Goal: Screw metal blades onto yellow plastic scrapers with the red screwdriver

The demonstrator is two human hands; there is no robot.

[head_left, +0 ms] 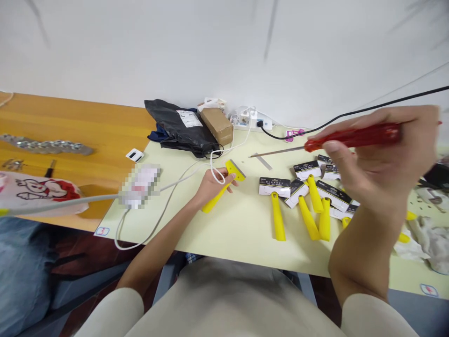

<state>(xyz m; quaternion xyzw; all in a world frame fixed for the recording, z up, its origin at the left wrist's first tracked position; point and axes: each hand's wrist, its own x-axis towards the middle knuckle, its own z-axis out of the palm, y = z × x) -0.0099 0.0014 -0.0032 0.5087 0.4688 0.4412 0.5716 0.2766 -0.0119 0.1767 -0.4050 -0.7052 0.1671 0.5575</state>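
Where the pale green table point(245, 234) meets the white wall, it abuts an orange wooden bench point(87, 126) on the left — two surfaces, one level. Clutter at the back edge: black plastic mailer bag point(178, 126), small cardboard box point(218, 124), white power strip point(250, 120) with a black cable point(351, 113) running off right. White cable point(168, 192) loops across the near left of the table. On the bench, a row of metal parts point(45, 146) and a printed plastic bag point(42, 192).

Left hand point(210, 187) rests on the table, fingers curled around the handle of a yellow scraper point(224, 185); thumb on top, the blade end sticking out past the fingertips toward the wall. Scraper lies flat on the surface, tilted up-right.

Right hand point(372, 159) is raised above the table, fingers closed in a fist-like grip on the red handle of a screwdriver point(351, 137). Thumb presses along the handle's near side; the metal shaft points left, tip in the air well short of the scraper's blade.

Below the right hand — a loose heap of packaged yellow scrapers point(312, 201), handles toward the person, black-and-white card sleeves over the blades. One bare metal blade point(264, 161) lies just under the screwdriver shaft. Crumpled grey cloth point(431, 241) at far right.
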